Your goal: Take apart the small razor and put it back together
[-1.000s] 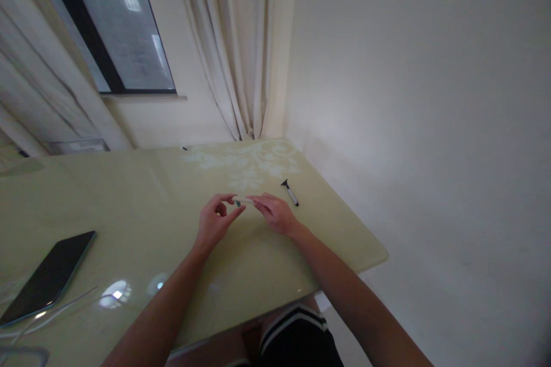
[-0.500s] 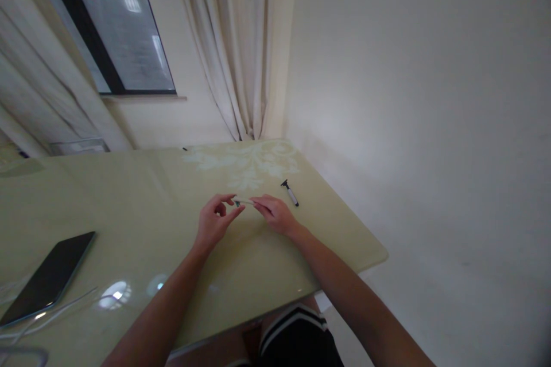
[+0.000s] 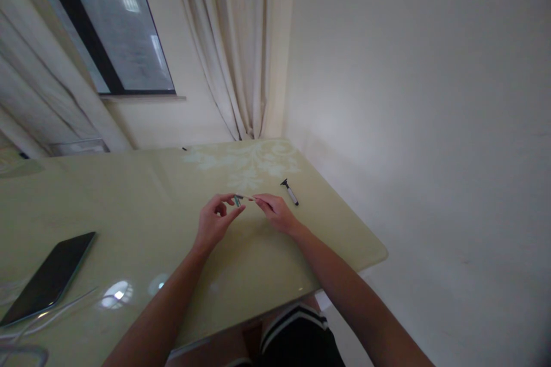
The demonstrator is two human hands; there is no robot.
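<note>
Above the table (image 3: 172,200), my left hand (image 3: 218,219) pinches a small teal-and-dark piece (image 3: 237,201) between thumb and forefinger. My right hand (image 3: 276,213) is closed on one end of a thin, pale stick-like item (image 3: 248,198), whose other end meets the small piece at my left fingertips. Whether the two are joined cannot be made out. Beyond my right hand a razor (image 3: 290,191) with a black head and grey handle lies on the tabletop.
A dark tablet (image 3: 49,275) lies at the left, with white cables (image 3: 55,314) beside its near end. A tiny black item (image 3: 185,149) sits at the far edge. Curtains (image 3: 224,40) and a wall (image 3: 408,97) border the table.
The pale item has tilted and turned slightly in my right fingers, and more of the teal piece shows at my left fingertips. Both hands stay in nearly the same place.
</note>
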